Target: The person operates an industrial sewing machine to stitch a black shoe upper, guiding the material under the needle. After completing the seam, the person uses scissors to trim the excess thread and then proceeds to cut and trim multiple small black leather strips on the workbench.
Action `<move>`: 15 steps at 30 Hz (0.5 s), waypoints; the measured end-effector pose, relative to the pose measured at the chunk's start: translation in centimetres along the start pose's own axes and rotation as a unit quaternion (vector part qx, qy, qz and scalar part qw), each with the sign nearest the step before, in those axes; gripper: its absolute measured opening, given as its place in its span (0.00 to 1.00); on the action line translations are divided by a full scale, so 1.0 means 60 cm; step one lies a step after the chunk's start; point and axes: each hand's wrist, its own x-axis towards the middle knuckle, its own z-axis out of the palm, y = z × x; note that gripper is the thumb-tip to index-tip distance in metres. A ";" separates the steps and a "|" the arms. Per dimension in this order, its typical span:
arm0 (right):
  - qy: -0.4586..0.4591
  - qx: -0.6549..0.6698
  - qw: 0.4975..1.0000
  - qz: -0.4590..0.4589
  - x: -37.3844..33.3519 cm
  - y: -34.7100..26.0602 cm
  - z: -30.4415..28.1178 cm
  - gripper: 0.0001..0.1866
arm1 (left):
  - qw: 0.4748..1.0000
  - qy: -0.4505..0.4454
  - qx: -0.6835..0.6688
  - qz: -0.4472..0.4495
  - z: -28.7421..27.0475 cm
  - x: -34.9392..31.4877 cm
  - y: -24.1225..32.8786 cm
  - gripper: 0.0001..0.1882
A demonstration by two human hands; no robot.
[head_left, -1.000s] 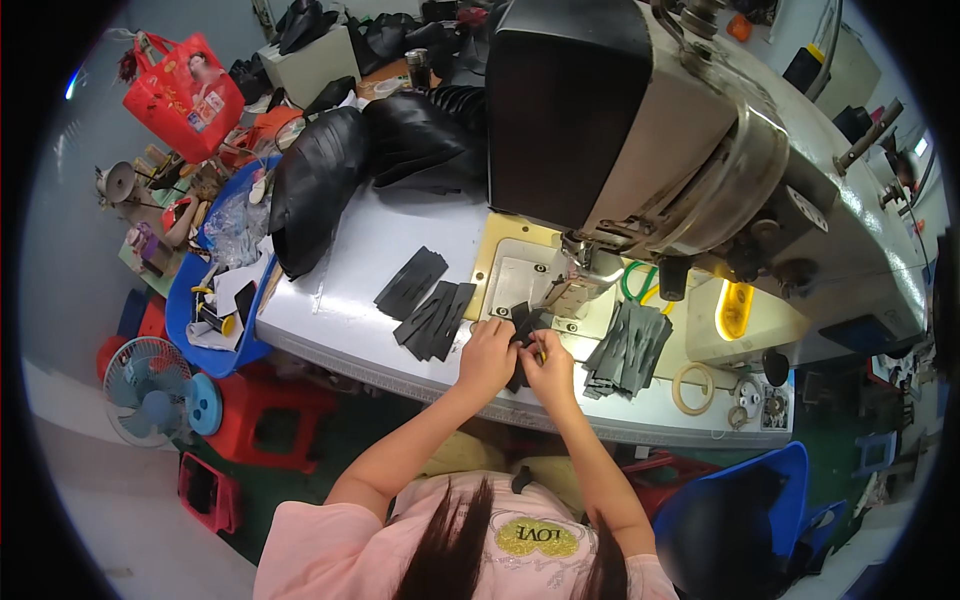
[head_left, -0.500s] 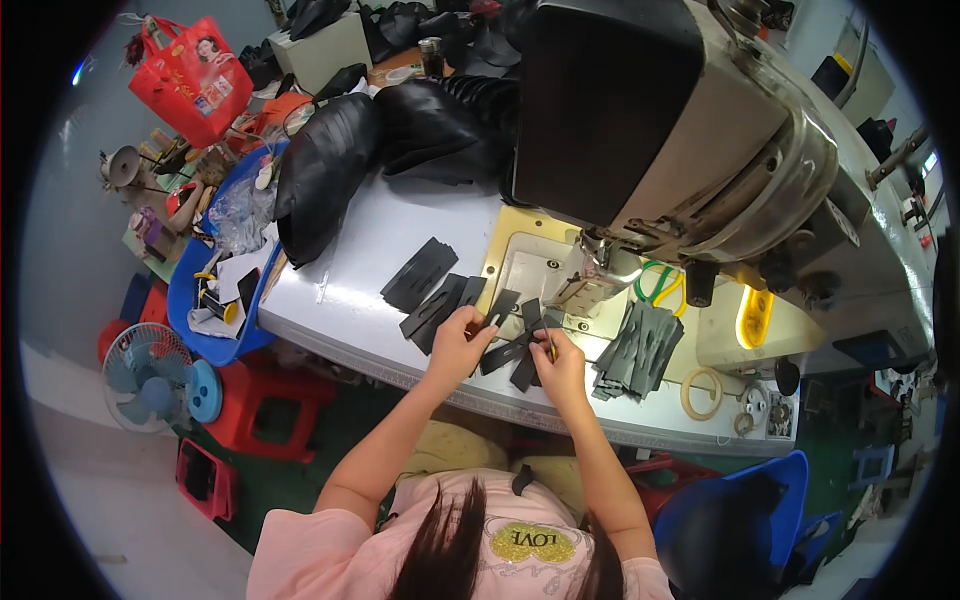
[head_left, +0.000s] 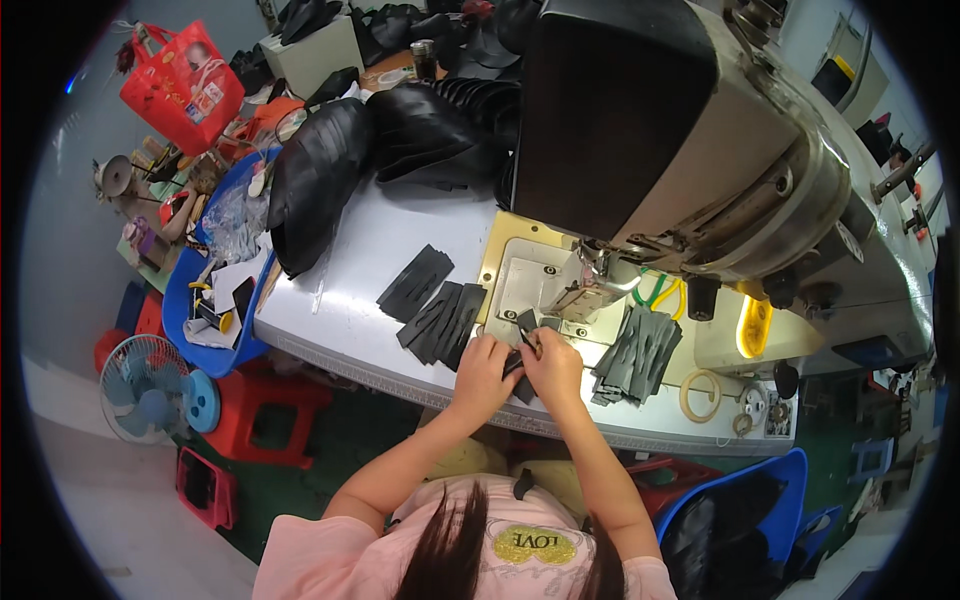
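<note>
At the front edge of the sewing machine bed, my left hand (head_left: 485,380) and my right hand (head_left: 553,368) are close together, fingers closed. Between them are black strips (head_left: 527,320), partly hidden by the fingers; which strip each hand pinches is hard to make out. Left of my hands lie a fanned pile of dark strips (head_left: 440,320) and a smaller stack of strips (head_left: 414,281). Another fanned pile of strips (head_left: 637,352) rests to the right. Just beyond my hands is the machine's metal plate (head_left: 528,275), under the large sewing machine head (head_left: 680,150).
Green-and-yellow scissors (head_left: 660,293) lie behind the right pile, with a tape roll (head_left: 701,394) nearby. Large black leather-like pieces (head_left: 318,185) are stacked at the back left. A blue bin (head_left: 185,310) stands left of the table; another blue bin (head_left: 790,500) holds black pieces at lower right.
My hands have come together, the left moving right and down. Strips spread between them are now gathered under the fingers. A strip lies added at the left pile's right side.
</note>
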 end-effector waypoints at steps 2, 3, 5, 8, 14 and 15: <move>0.008 0.011 1.000 -0.004 0.000 0.001 0.008 0.06 | 1.000 -0.002 0.026 0.012 0.004 -0.006 0.002 0.12; 0.017 0.028 0.999 -0.003 -0.002 0.003 0.008 0.05 | 0.999 -0.006 0.036 0.029 0.007 -0.009 0.000 0.12; 0.034 0.065 0.997 -0.001 -0.007 0.006 0.010 0.04 | 0.996 -0.013 0.058 0.064 0.013 -0.014 -0.007 0.11; 0.096 0.349 0.930 0.072 -0.014 0.038 0.019 0.02 | 0.987 -0.021 0.114 0.108 0.020 -0.017 -0.011 0.09; -0.106 0.409 0.891 0.165 -0.038 0.000 -0.124 0.03 | 0.995 -0.039 0.062 0.064 0.009 -0.008 -0.009 0.09; -0.185 0.350 0.906 0.152 -0.049 0.015 -0.116 0.06 | 0.998 -0.035 0.037 0.046 0.009 -0.007 -0.008 0.09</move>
